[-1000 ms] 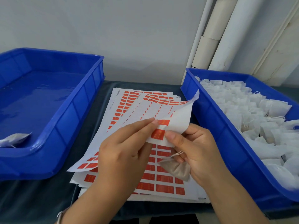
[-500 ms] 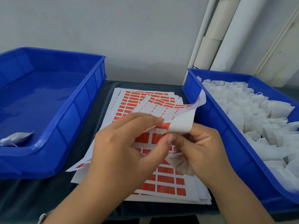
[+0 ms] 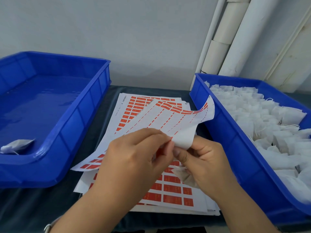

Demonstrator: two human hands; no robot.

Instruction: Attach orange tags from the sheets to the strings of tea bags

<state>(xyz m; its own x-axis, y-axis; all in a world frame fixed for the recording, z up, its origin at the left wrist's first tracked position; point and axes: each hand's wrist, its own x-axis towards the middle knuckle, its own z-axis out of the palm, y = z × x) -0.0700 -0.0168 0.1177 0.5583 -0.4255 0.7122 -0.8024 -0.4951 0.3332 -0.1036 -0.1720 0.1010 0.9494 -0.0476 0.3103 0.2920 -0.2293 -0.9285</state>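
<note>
From the head camera, a stack of tag sheets (image 3: 168, 194) lies on the dark table (image 3: 33, 207) between two blue trays. The top sheet (image 3: 151, 121) is lifted and curled: its far right corner arches up against the wall of the right tray (image 3: 235, 148), and its near edge is raised to the hands. Most of this sheet is bare backing with dashed orange lines; orange tags remain along its far edge and at its near left corner.

The left hand (image 3: 134, 158) comes in over the stack, fingers curled, pinching the lifted sheet at its near edge between thumb and fingertips. An orange tag (image 3: 171, 138) shows as a small sliver right at those fingertips; whether it is peeled free cannot be told.

The right hand (image 3: 202, 158) is just beside the left, thumb almost touching the left fingertips under the white curl of the sheet. Its lower fingers are curled round a tea bag (image 3: 183, 177), brownish and crumpled, which hangs below the palm over the stacked sheets. A bit of white string (image 3: 180, 167) shows above the bag, near the thumb.

The right tray is piled with white tea bags (image 3: 260, 125). The left tray (image 3: 67, 132) holds one tea bag (image 3: 15, 146) in its near left corner, well apart from the hands. White pipes (image 3: 235, 39) stand against the wall behind the right tray.
</note>
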